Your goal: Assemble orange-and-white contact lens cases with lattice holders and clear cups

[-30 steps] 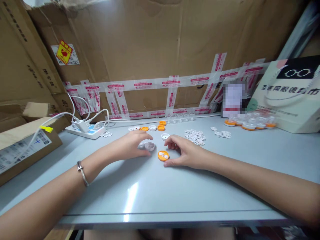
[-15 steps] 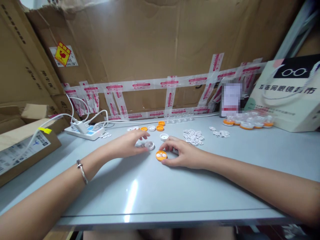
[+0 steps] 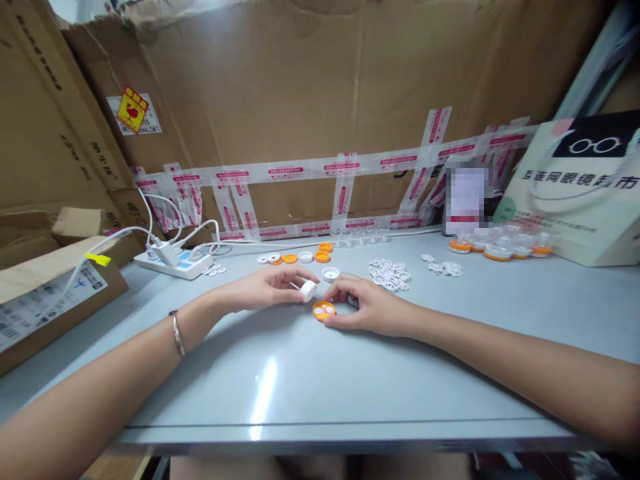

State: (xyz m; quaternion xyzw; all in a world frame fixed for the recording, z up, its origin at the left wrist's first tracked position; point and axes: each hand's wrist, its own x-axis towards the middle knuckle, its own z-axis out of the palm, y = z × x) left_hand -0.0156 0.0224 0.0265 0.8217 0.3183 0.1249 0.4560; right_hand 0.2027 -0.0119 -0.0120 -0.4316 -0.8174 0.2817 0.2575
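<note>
Now that the left hand (image 3: 270, 288) has tipped up a white round piece (image 3: 309, 290), both hands are occupied

Orange cap (image 3: 319, 317): on table (image 3: 375, 387), small white pieces (image 3: 330, 310) inside, rim held by right hand (image 3: 366, 307).
White round piece: pinched aslant, just left of cap.

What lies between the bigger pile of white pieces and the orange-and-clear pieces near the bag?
In the head view, a smaller group of white pieces lies between the bigger pile and the orange-and-clear pieces.
</note>
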